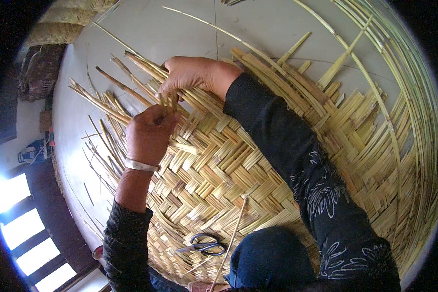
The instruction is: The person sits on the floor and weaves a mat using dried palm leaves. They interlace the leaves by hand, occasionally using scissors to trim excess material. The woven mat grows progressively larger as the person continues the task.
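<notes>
A large woven mat of split plant stems (219, 175) lies under and before me, its loose stem ends sticking out at the far left edge. My left hand (151, 133), with a pale bracelet at the wrist, pinches a bundle of stems (169, 102) at that edge. Just beyond it, my right hand (193, 76) grips the same area of stems from above, the fingertips of both hands close together. Fingers partly hide the stems between them. Scissors with dark looped handles (208, 246) rest on the mat near my knee, beside a long thin stem (233, 233).
Long thin stems (405, 91) curve along the right side. Loose stems (106, 146) spread over the pale floor (189, 33) at the left. My knee in dark blue cloth (272, 255) is on the mat. Rolled woven material (58, 29) stands at the upper left.
</notes>
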The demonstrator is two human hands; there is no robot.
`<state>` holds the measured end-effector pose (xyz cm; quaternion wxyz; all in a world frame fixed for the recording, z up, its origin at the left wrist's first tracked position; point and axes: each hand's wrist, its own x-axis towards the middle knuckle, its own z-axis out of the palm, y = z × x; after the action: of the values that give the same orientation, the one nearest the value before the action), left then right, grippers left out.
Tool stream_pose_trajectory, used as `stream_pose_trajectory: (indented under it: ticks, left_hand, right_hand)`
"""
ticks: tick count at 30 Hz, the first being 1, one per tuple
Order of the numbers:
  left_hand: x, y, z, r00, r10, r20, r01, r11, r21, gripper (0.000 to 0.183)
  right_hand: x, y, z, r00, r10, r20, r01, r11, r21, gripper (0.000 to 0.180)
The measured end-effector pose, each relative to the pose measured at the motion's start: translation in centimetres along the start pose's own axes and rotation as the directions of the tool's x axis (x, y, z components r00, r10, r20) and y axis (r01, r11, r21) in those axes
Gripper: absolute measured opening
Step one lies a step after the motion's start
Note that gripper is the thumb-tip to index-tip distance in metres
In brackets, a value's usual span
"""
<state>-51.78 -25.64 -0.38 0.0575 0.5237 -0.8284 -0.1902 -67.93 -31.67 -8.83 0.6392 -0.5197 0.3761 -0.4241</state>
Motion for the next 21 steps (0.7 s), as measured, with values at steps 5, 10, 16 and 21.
stream_pose_trajectory:
  ticks: [5,10,16,21]
  left_hand:
    - [0.2,-1.3,0.8,0.989,-0.145,0.034,0.145,0.886,-0.441,0.016]
    - [0.3,-1.8,0.8,0.961,-0.271,0.052,0.261,0.835,-0.485,0.017]
    - [1.3,-2.8,1.3,0.934,-0.312,0.175,0.348,0.679,-0.646,0.018]
    - [0.2,-3.4,1.7,0.957,-0.290,0.022,0.228,0.702,-0.674,0.017]
  right_hand:
    - [0.1,-0.4,0.3,0.998,-0.051,-0.034,0.044,0.982,-0.183,0.022]
    - [-0.1,-0.8,0.5,0.997,-0.038,-0.068,0.026,0.987,-0.161,0.025]
    - [-0.9,-1.7,0.5,0.997,-0.071,-0.010,0.069,0.988,-0.136,0.028]
    - [-1.1,-2.2,0.6,0.999,-0.043,-0.030,0.038,0.988,-0.149,0.031]
